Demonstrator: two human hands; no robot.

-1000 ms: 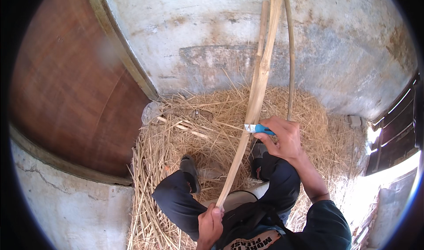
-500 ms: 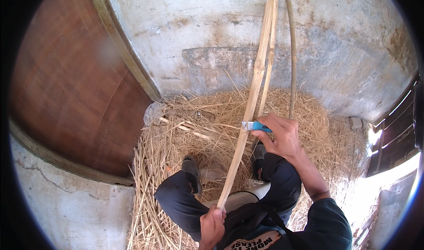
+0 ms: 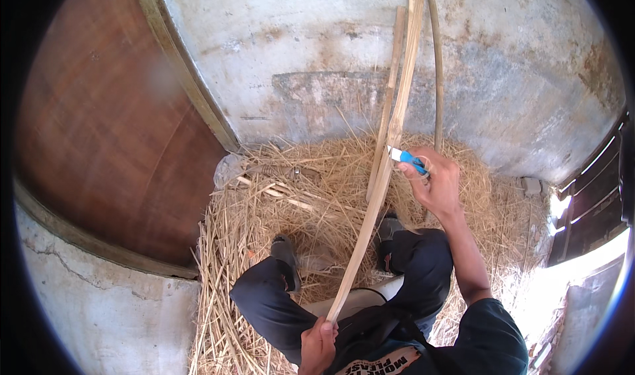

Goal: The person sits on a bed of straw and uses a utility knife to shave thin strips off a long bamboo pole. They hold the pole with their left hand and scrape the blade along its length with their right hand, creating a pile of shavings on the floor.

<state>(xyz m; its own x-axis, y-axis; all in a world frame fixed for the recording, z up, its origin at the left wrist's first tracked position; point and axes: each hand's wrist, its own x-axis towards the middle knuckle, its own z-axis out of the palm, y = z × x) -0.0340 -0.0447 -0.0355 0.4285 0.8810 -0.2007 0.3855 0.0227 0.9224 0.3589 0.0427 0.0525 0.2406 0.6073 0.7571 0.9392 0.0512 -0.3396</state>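
A long pale bamboo strip (image 3: pixel 370 221) slants up from my lap toward the wall. My left hand (image 3: pixel 319 343) is closed around its near end. My right hand (image 3: pixel 436 180) grips a blue utility knife (image 3: pixel 415 162) farther up the strip. The knife's blade lies at the strip's right edge, apparently touching it. A thin curl, perhaps a shaving, shows by the right hand's fingers.
A second bamboo strip (image 3: pixel 388 103) stands just left of the held one, against the stained wall (image 3: pixel 317 37). A brown stick (image 3: pixel 438 70) leans at the right. Straw-like shavings (image 3: pixel 245 295) cover the floor around my feet. A brown door panel (image 3: pixel 112 123) is on the left.
My right hand and the knife have moved away from me along the strip. The held strip's far end has shifted right, and the second strip now shows on its left. My left hand stays put.
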